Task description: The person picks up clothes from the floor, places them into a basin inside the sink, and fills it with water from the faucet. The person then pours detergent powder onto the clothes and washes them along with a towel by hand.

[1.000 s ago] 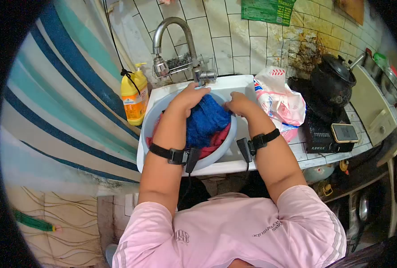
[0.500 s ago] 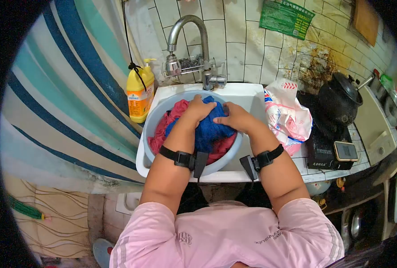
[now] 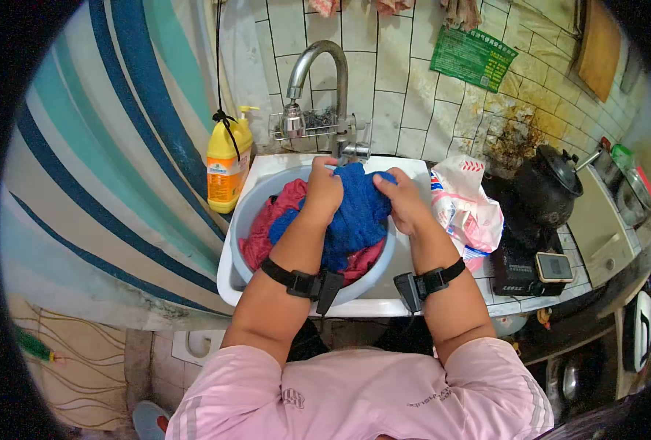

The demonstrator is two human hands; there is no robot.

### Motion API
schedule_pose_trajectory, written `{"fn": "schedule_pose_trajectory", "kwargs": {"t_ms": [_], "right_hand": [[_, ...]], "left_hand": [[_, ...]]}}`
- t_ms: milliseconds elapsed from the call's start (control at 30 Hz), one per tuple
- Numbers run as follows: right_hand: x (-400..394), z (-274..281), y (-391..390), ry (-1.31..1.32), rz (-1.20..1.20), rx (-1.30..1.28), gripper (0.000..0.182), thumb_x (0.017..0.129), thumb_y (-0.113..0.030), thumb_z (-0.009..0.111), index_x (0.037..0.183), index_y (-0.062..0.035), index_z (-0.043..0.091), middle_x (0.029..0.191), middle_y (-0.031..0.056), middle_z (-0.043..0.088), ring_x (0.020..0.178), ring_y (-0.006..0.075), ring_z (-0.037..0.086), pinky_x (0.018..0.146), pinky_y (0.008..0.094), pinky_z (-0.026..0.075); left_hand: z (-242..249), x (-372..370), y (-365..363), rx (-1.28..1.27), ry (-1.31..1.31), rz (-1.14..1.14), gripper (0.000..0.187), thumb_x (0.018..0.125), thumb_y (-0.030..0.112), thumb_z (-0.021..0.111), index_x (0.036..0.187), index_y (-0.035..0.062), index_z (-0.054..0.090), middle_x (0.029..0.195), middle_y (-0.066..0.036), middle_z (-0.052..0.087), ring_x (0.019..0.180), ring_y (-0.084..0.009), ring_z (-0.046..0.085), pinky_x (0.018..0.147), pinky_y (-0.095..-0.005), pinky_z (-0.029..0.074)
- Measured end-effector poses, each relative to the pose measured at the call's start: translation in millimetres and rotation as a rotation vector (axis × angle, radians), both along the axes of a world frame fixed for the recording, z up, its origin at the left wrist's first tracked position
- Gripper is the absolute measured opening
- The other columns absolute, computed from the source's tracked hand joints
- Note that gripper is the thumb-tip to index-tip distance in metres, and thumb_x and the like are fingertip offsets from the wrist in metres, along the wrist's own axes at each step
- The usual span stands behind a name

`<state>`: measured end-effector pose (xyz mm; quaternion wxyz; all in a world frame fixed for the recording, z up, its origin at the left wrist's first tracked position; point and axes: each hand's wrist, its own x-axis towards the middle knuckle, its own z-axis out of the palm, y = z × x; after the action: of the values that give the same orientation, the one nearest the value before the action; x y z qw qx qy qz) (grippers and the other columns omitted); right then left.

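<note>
A wet-looking blue cloth (image 3: 355,213) is bunched up in the middle of a pale blue basin (image 3: 385,265). My left hand (image 3: 325,189) grips its upper left edge, fingers curled over it. On the opposite side my right hand (image 3: 403,201) pinches the upper right edge, thumb on top and the other fingers mostly hidden behind. Red-pink fabric (image 3: 262,233) lies under and beside the blue cloth, mostly on the left. The basin sits in a white sink (image 3: 229,287). Each forearm wears a black strap with a small device.
Behind the basin rises a chrome faucet (image 3: 340,81) with a wire rack. A yellow pump bottle (image 3: 228,165) stands left, by a striped curtain (image 3: 120,147). To the right are a white-and-pink plastic bag (image 3: 468,213), a black pot (image 3: 549,183) and a phone (image 3: 553,268).
Both hands have closed on the blue cloth and raised its upper edge; the right fingers were spread before. The camera view has tilted slightly upward.
</note>
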<state>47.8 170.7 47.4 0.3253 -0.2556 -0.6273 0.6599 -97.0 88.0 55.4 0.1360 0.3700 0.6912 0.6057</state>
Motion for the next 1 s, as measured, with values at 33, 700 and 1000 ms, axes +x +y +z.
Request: {"fn": "schedule_pose_trajectory", "kwargs": {"t_ms": [33, 700, 1000], "right_hand": [[2.3, 3.6, 0.2, 0.123, -0.041, -0.074, 0.029, 0.084, -0.021, 0.066, 0.104, -0.0041, 0.052, 0.088, 0.0053, 0.058, 0.078, 0.0150, 0.055, 0.069, 0.0290, 0.045], [-24.9, 3.6, -36.6, -0.009, -0.442, 0.992, 0.026, 0.083, -0.015, 0.061, 0.100, -0.0004, 0.048, 0.093, 0.0212, 0.048, 0.086, 0.0360, 0.051, 0.080, 0.0410, 0.042], [-16.6, -22.5, 19.5, -0.342, -0.373, 0.545, 0.036, 0.090, -0.032, 0.052, 0.100, 0.0024, 0.053, 0.086, 0.0245, 0.060, 0.076, 0.0341, 0.059, 0.067, 0.0397, 0.046]], "left_hand": [[5.6, 3.8, -3.0, 0.033, -0.069, 0.018, 0.034, 0.078, -0.003, 0.051, 0.110, 0.0071, 0.050, 0.098, -0.015, 0.056, 0.087, -0.0238, 0.057, 0.074, -0.0343, 0.046], [-21.3, 23.5, 20.7, 0.237, -0.540, -0.209, 0.034, 0.094, 0.031, 0.044, 0.114, 0.0029, 0.047, 0.104, -0.018, 0.056, 0.096, -0.0269, 0.053, 0.080, -0.0386, 0.043], [-7.2, 42.7, 10.9, -0.039, -0.172, -0.266, 0.021, 0.094, 0.024, 0.044, 0.096, 0.0054, 0.051, 0.088, -0.010, 0.054, 0.085, -0.0187, 0.048, 0.075, -0.0358, 0.041]]}}
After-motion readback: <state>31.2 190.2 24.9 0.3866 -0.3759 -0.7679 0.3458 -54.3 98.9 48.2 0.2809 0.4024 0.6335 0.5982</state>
